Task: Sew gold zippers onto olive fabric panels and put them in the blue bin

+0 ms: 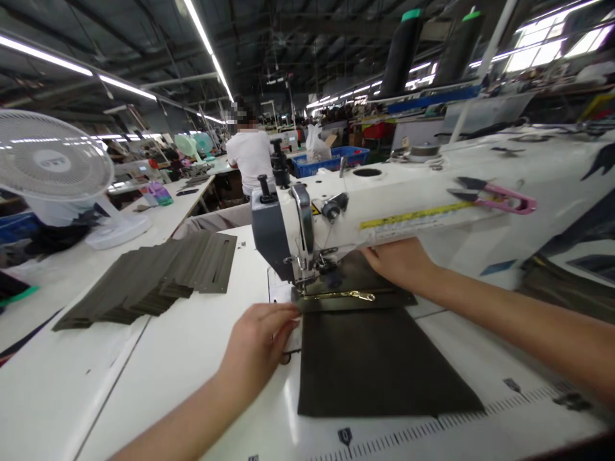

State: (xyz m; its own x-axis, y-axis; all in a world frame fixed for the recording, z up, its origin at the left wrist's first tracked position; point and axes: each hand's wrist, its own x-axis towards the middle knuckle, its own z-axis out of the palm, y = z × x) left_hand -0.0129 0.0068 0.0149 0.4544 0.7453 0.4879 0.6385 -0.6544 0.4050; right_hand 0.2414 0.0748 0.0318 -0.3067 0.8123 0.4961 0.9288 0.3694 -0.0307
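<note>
Where the head camera looks down past both forearms, the left hand (259, 333) lies with its fingers bent and close together, the thumb drawn in beneath them, their tips at the left edge of a dark fabric panel (379, 365); whether they pinch that edge or only press on it, I cannot tell. The panel spreads flat to the right of this hand and toward the wearer. Just right of the left fingertips, a gold zipper (336, 295) runs across the dark material toward the right, its pull at the far end, and the presser foot (306, 282) of a white sewing machine (423, 230) stands directly above those fingertips. Beyond the zipper, the right hand (398, 259) reaches in under the machine's arm onto dark material; its fingers are partly hidden, so how far they are open and whether they grip anything cannot be told. Above the right hand, a yellow measuring tape (408, 218) and pink snips (509, 193) sit on the machine's arm. Left of the left hand and farther off, a fanned stack of dark pieces (154, 275) lies on the white table (182, 346), with a white fan (48, 160) beyond it.
</note>
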